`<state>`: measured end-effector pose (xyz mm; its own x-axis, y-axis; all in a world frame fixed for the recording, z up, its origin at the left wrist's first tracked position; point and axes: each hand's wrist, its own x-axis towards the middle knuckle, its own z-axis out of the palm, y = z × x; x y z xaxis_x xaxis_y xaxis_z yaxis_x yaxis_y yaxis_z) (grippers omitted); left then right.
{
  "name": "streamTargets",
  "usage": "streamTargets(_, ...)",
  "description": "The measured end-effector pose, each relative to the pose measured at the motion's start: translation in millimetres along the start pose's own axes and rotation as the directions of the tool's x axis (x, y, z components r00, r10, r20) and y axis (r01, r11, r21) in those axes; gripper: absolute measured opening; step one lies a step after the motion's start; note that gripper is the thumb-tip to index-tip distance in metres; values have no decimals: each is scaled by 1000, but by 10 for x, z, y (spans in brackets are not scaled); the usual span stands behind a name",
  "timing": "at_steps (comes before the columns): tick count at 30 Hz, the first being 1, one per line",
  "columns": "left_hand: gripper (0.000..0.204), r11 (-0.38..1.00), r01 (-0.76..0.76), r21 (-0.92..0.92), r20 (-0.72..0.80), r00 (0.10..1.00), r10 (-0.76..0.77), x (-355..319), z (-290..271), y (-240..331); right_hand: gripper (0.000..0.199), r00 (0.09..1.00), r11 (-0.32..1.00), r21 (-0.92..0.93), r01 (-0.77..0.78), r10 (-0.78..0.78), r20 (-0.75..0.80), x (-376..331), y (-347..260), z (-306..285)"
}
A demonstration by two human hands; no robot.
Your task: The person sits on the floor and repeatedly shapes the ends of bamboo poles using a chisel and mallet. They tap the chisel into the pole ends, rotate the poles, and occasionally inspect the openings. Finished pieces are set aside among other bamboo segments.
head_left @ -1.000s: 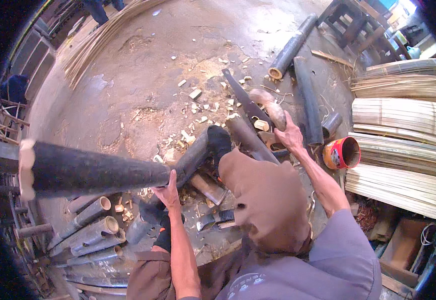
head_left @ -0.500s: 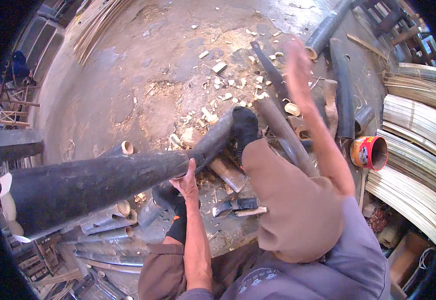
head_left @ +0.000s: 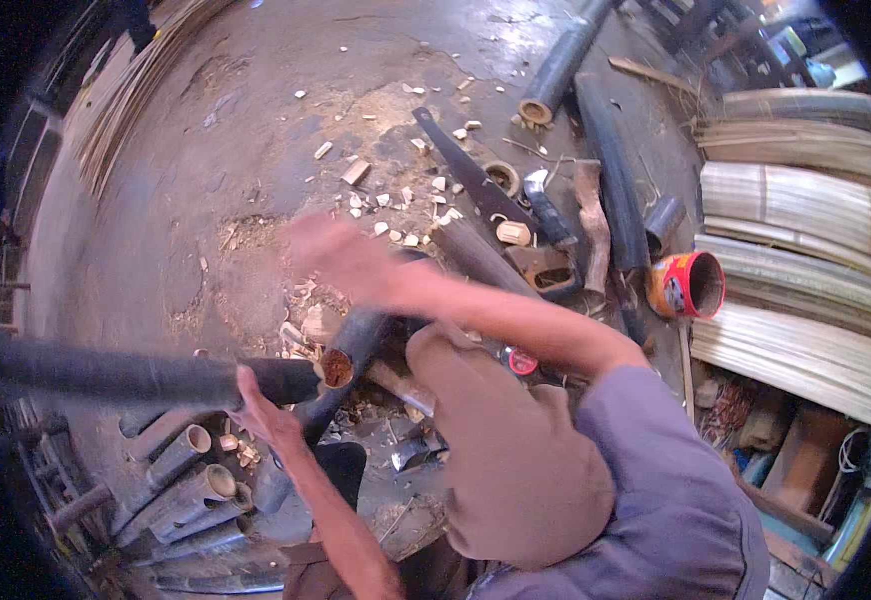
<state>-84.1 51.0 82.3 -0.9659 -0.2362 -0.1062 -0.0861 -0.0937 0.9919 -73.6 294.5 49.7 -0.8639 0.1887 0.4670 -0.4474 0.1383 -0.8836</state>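
Observation:
My left hand (head_left: 268,412) is closed around a thick dark bamboo pole (head_left: 146,375), its thumb over the top. The pole runs from the left rim toward the middle. Its right end lies beside a shorter dark bamboo piece (head_left: 361,335) with a reddish-brown cut end, by my bent leg. My right hand (head_left: 341,258) is above the wood chips, past that short piece, holding nothing I can make out. Motion smears its fingers. A handsaw (head_left: 471,165) lies on the floor beyond my right forearm, near a curved metal-headed tool (head_left: 548,205).
Pale wood chips (head_left: 356,172) litter the floor ahead. Several bamboo tubes (head_left: 191,500) lie at the lower left. Rightward are a long dark bamboo pole (head_left: 611,165), a red and yellow bucket (head_left: 668,285) and stacked pale strips (head_left: 806,350). Thin strips (head_left: 141,85) lie at the far left.
My right arm has swung left across my knee, from beside the saw to above the chips. The held pole's left end is lower, and my left hand has shifted left. The view has turned right.

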Motion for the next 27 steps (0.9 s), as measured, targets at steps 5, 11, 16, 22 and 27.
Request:
streamTargets(5, 35, 970, 183, 159, -35, 983, -180, 928, -157, -67, 38, 687, -104, -848, -520, 538, -488, -956, -106, -1855)
streamTargets(11, 45, 791, 364, 491, -27, 914, -404, 1473, 9, -646, 58, 675, 30, -795, -606, 548, -494, -1994, 317, -2569)
streamTargets(16, 51, 611, -189, 769, 28, 965, 263, 1463, -335, -1079, 60, 700, 76, -765, -639, 470, -538, -1829, 135, -2438)
streamTargets(22, 28, 892, -225, 393, 173, 970, 169, 415, -20, -484, 44, 654, 745, -216, -632, 363, -663, -867, -1307, -2011)
streamTargets(27, 35, 934, -151, 324, 662, 741, -110, -595, 249, -313, 47, 826, 908, 99, -407, 412, -384, -10, -3180, -1745)
